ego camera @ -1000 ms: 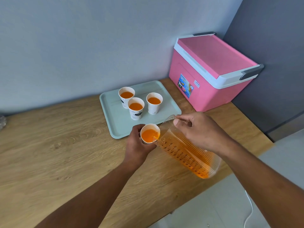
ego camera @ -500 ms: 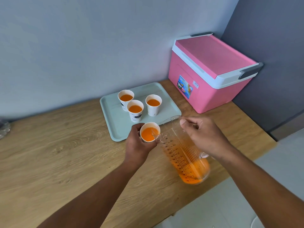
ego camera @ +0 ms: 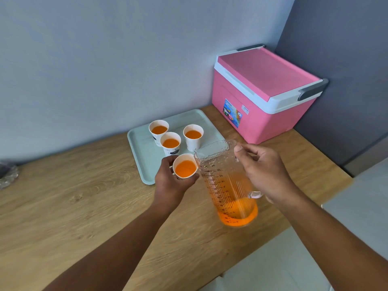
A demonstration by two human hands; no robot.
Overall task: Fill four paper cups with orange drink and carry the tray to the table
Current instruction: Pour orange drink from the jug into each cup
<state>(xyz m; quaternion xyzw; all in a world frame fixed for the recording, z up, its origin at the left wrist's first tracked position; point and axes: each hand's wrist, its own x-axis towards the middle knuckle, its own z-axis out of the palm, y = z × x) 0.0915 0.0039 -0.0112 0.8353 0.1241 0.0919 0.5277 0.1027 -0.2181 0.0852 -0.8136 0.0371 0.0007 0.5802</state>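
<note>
Jug handle is mostly hiding behind right hand, fingers curling round it. Left hand is gripping fourth cup, touching measuring jug rim, just beside tray.

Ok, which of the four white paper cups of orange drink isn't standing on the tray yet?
The white paper cup gripped in the left hand, at the pale green tray's near edge beside the clear measuring jug. The other three stand on the tray untouched.

three cups on tray, cooler right
</note>
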